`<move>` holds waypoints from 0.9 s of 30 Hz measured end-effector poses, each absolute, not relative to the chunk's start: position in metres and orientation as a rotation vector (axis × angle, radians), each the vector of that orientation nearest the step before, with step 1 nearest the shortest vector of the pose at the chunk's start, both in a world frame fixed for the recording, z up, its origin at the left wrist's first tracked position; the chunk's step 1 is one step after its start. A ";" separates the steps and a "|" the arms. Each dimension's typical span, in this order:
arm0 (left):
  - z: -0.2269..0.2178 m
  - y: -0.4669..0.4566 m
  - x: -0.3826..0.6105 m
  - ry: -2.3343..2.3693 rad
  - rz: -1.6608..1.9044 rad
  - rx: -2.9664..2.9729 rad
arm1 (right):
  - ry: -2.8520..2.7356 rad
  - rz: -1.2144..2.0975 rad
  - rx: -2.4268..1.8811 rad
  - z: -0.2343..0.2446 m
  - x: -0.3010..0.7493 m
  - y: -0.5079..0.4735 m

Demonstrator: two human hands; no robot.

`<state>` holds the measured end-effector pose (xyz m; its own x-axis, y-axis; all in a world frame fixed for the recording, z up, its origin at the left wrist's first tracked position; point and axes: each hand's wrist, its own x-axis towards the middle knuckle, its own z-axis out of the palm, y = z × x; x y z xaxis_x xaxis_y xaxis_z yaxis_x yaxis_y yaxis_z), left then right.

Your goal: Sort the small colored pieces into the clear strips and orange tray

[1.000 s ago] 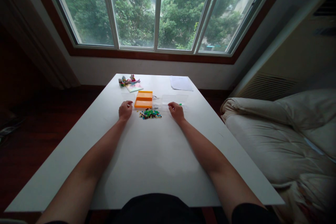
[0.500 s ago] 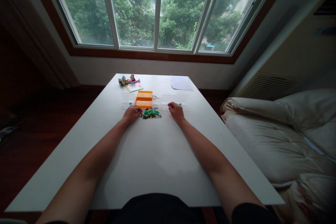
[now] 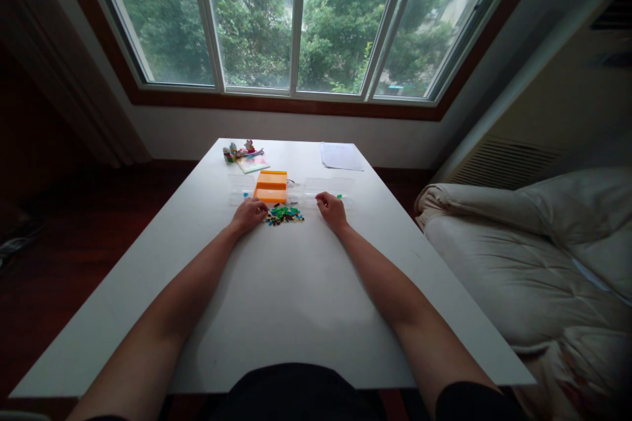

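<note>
A small heap of mixed small plastic pieces [image 3: 285, 214], mostly green with some blue, yellow and dark ones, lies on the white table. At its left edge is my left hand [image 3: 249, 213], its fingers curled together by the nearest pieces; whatever they may hold is too small to make out. To the right of the heap, apart from it, my right hand [image 3: 332, 210] rests closed beside a clear plastic box [image 3: 318, 185]. Its fingertips are curled in, so their contents are hidden. Behind the heap stands an open orange case [image 3: 271, 196].
Another clear box [image 3: 241, 181], holding a blue piece, stands left of the orange case. A green piece [image 3: 339, 197] lies in the right box. Farther back are small toy figures [image 3: 232, 152], a pale booklet [image 3: 253, 164] and white paper sheets [image 3: 342, 156]. A sofa [image 3: 523, 256] flanks the table's right side.
My left fingers have shifted very slightly, and pieces at the heap's left and front edge lie a little differently. My right hand has stayed in place.
</note>
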<state>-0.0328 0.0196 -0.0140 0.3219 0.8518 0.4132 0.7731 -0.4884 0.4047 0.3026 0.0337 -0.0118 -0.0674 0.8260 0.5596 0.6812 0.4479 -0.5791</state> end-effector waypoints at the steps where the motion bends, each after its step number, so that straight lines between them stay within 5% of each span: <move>1: -0.014 0.019 -0.032 1.507 0.910 2.443 | -1.798 0.204 -1.288 -0.012 0.303 0.034; 27: -0.030 0.041 -0.036 1.436 1.484 1.478 | -1.809 0.205 -1.275 -0.016 0.303 0.035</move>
